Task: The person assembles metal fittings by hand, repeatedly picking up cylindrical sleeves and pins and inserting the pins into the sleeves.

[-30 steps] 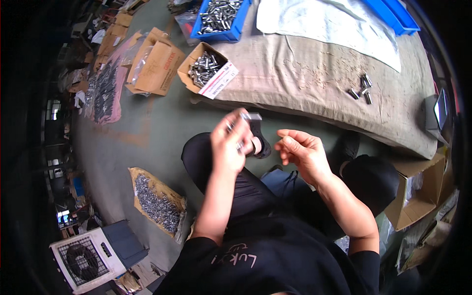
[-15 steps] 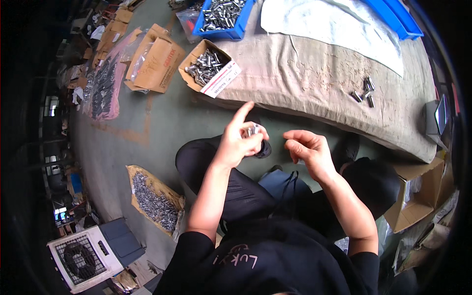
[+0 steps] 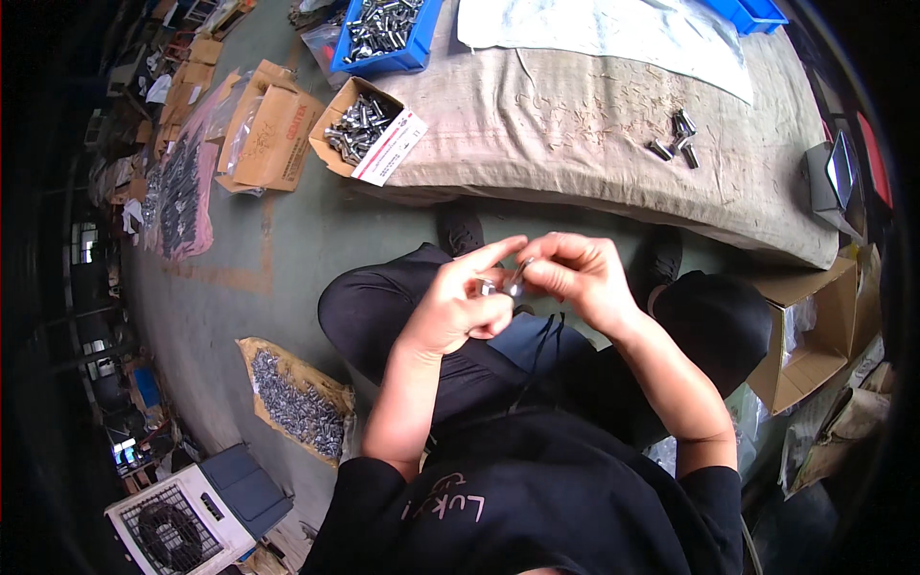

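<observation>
My left hand is closed around a small shiny metal cylinder, its index finger stretched out. Another bit of metal shows between its fingers. My right hand meets it above my lap, thumb and forefinger pinched at the end of the cylinder. Something thin and pale seems to be in that pinch, too small to name. Ahead, on the cloth-covered table, lie several like metal cylinders and many scattered thin brownish slivers.
Metal parts fill an open cardboard box at the table's near left edge and a blue bin behind it. A brown carton stands on the floor at left. Small parts lie on a cardboard sheet. An open carton is at right.
My right hand has moved left to the metal cylinder in my left hand; before, the two were apart. The view has shifted, so the table sits further left and higher.
</observation>
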A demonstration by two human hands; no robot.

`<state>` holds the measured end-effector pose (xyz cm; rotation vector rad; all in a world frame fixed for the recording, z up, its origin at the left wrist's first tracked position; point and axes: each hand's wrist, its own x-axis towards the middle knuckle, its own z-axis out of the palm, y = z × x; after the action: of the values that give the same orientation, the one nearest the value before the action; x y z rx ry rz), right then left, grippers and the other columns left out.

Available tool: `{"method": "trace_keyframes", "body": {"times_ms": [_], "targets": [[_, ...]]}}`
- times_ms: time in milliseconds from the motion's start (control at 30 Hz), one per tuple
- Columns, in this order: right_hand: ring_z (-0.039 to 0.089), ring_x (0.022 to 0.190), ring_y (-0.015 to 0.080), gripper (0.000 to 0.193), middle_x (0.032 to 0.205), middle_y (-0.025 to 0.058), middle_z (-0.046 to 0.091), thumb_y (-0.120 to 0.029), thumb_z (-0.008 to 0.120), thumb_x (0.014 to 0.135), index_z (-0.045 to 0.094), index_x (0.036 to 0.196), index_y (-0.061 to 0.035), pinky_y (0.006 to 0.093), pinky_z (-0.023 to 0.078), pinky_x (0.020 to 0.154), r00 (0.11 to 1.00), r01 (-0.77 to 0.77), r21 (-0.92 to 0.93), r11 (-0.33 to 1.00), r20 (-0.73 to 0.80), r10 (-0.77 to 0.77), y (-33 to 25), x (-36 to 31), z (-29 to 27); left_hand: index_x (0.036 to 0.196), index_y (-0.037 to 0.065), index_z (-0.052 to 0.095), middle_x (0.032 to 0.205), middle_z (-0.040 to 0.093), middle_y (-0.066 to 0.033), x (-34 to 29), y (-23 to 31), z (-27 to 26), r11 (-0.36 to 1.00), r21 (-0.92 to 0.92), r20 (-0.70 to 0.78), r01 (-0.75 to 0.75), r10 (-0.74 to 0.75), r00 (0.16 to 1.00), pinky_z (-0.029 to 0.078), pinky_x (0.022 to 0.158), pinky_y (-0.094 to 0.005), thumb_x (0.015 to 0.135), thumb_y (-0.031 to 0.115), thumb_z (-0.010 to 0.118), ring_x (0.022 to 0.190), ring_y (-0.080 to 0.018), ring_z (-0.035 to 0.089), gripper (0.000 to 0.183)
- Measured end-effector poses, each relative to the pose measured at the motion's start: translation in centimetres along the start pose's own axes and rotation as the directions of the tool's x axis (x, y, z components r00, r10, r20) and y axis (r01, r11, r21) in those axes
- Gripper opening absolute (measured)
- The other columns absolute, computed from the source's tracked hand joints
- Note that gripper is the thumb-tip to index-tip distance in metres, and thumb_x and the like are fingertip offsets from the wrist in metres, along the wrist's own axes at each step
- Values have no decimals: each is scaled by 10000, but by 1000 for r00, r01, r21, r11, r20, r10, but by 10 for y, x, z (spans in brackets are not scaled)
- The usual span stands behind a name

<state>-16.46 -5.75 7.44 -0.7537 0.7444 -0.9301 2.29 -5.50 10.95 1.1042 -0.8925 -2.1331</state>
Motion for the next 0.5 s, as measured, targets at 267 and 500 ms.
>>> {"method": "trace_keyframes", "body": {"times_ms": [267, 500], "targets": [[540, 591, 68, 192, 796, 47, 638, -102, 612, 838, 612, 1004, -4, 193, 442, 541, 998, -52, 319, 946, -24, 63, 10, 1, 1, 1054, -18, 556, 758, 568, -46, -4, -27, -3, 956, -193, -241, -219, 170, 956, 328, 420, -168, 837, 73, 603, 537, -64, 471, 240], [540, 642, 62, 213, 817, 39, 635, -96, 599, 848, 605, 1035, 6, 200, 459, 595, 999, 47, 135, 990, -21, -45, 9, -1, 10, 1058, -31, 560, 751, 552, -17, -2, -31, 9, 896, -9, -321, -444, 418, 850, 304, 424, -171, 813, 45, 635, 541, -45, 455, 268]]}}
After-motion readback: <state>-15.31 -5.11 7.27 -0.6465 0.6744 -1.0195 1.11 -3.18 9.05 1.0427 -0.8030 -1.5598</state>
